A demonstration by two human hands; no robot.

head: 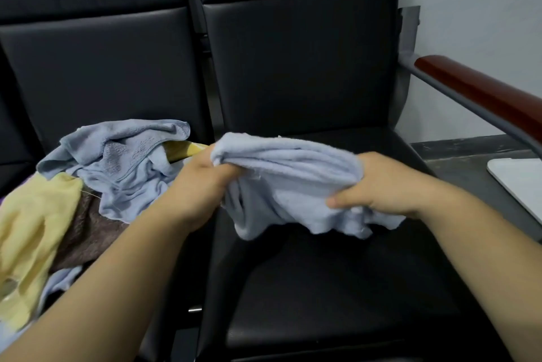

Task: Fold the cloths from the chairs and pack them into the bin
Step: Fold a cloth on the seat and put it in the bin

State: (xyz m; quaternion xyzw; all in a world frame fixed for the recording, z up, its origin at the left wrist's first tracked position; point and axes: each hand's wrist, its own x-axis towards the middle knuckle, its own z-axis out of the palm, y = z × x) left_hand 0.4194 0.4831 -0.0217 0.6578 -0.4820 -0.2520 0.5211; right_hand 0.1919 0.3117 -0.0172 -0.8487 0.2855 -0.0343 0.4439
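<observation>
Pale blue cloth [289, 182] bunched up, held in the air over the seat of the right black chair [308, 74]. Left hand [199, 185] grips its left end, fingers curled into the fabric. Right hand [378, 185] pinches the right end, thumb on the near side, fingers hidden behind the cloth. Lower edge of the cloth hangs loose just above the seat. Left black chair [96, 68] carries a heap: grey-blue towel [126, 150] on top, yellow cloth [29, 232] at left, brown cloth [88, 229] between them. Red-brown armrest [481, 92] at right, white object [519, 185] on the floor beyond it, only partly in view.
</observation>
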